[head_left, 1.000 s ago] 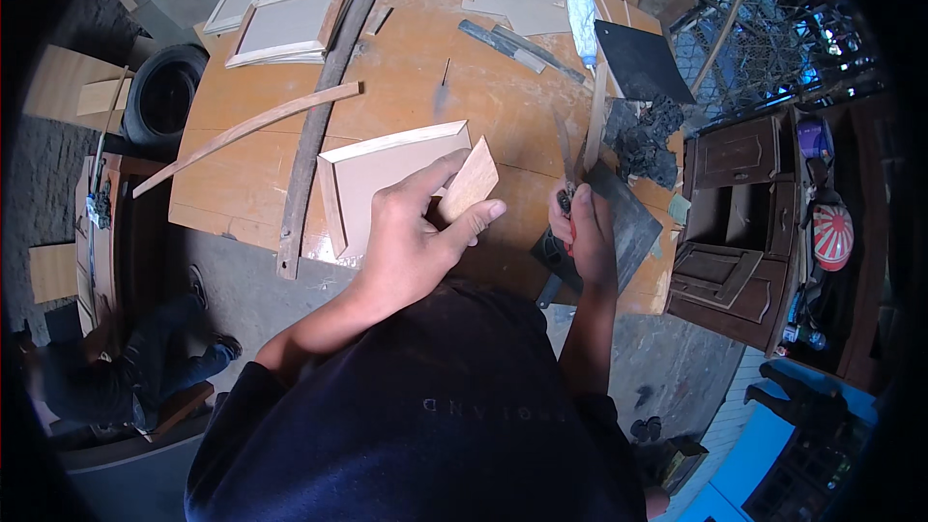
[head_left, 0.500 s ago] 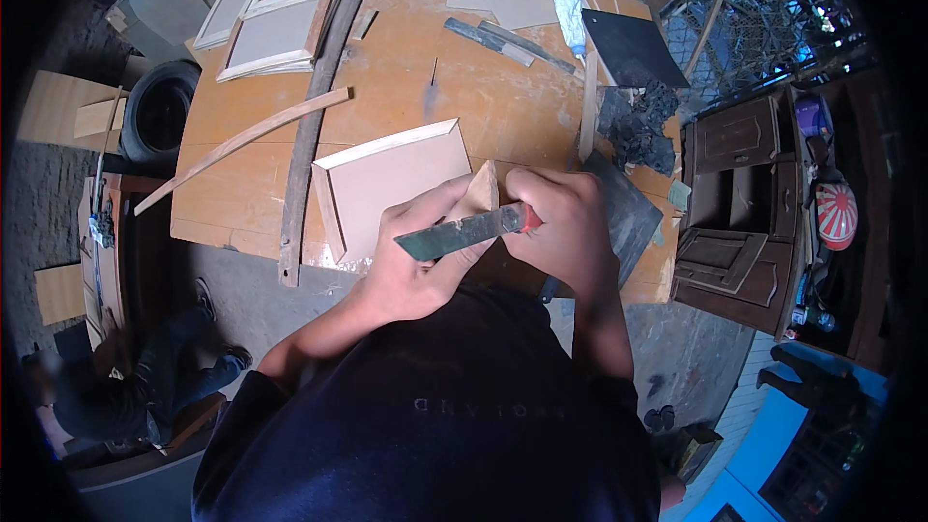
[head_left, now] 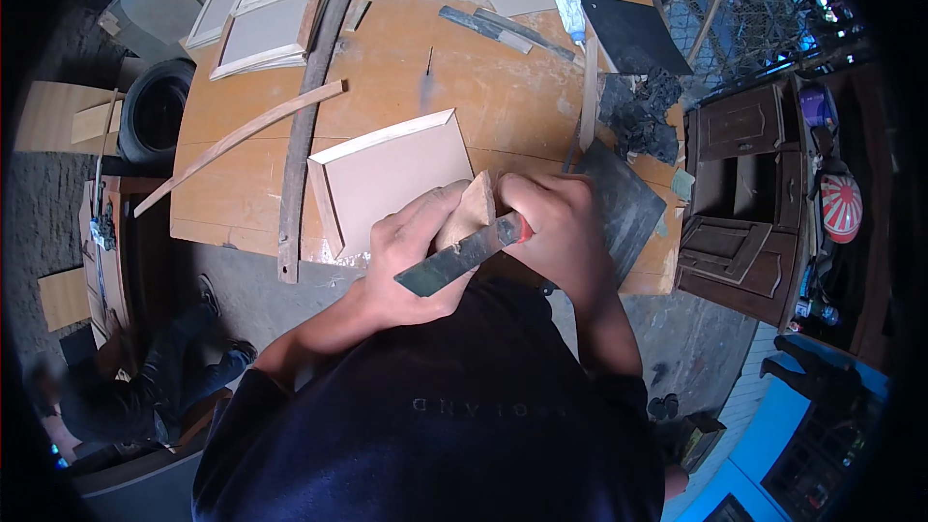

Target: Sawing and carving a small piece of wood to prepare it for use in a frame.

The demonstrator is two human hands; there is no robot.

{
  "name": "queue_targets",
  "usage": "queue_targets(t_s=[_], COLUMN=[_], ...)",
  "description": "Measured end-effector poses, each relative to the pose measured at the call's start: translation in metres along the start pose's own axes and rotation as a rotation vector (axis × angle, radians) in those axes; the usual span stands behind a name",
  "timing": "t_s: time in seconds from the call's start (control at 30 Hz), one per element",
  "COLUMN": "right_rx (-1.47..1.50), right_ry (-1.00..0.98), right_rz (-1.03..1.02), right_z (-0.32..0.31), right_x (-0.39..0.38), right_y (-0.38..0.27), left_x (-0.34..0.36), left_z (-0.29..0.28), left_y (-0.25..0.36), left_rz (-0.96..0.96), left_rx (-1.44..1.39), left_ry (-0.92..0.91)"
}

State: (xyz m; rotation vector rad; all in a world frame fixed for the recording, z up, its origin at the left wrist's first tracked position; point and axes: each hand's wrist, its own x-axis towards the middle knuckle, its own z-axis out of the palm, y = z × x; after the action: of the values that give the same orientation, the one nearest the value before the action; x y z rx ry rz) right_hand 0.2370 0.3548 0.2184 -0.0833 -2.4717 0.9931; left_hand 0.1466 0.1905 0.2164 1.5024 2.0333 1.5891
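My left hand [head_left: 418, 256] is wrapped round a pale, wedge-shaped piece of wood [head_left: 474, 205], its pointed end facing up and away from me. My right hand [head_left: 556, 227] grips a flat-bladed tool [head_left: 454, 261] with a red handle end. Its dark, worn blade has a slanted tip and slopes down to the left, across the wood and in front of my left hand. The blade appears to lie against the wood, but its exact contact edge cannot be made out. Just beyond my left hand, a shallow wooden frame with a pale panel [head_left: 396, 174] rests on the worktable [head_left: 522, 121].
Several panelled frames [head_left: 269, 24] are stacked at the far left. A long dark bar [head_left: 298, 159] crosses the table, with a curved wooden strip [head_left: 242, 140] over it. Dark sheets [head_left: 633, 34] and a plastic bottle [head_left: 568, 2] sit at right. A person [head_left: 145, 377] sits at lower left.
The blade's handle end has come slightly down and toward me, so the blade slants more steeply. The wood and both hands have shifted slightly.
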Motion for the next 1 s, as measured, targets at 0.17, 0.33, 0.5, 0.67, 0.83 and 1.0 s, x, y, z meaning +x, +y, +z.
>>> queue_targets(t_s=[0.17, 0.33, 0.5, 0.67, 0.83, 1.0], right_rx=[-0.038, -0.009, -0.117, -0.174, -0.331, -0.580], right_ry=[0.000, 0.024, 0.119, 0.281, 0.396, 0.412], right_rz=[0.018, 0.025, 0.091, 0.125, 0.622, 0.899], right_z=[0.005, 0.008, 0.015, 0.010, -0.006, -0.013], right_x=[0.000, 0.000, -0.006, -0.023, -0.057, -0.116], right_y=[0.006, 0.007, 0.030, 0.043, 0.062, 0.143], left_x=[-0.005, -0.008, -0.012, -0.006, -0.015, -0.007], left_z=[0.002, 0.002, 0.003, 0.002, -0.002, -0.011], left_y=[-0.001, -0.002, -0.005, -0.003, -0.005, -0.011], left_rz=[-0.014, -0.058, 0.002, -0.096, -0.184, -0.315], left_rx=[-0.007, 0.000, -0.035, -0.108, -0.183, -0.438], left_ry=[0.012, 0.037, 0.042, 0.051, 0.033, 0.019])
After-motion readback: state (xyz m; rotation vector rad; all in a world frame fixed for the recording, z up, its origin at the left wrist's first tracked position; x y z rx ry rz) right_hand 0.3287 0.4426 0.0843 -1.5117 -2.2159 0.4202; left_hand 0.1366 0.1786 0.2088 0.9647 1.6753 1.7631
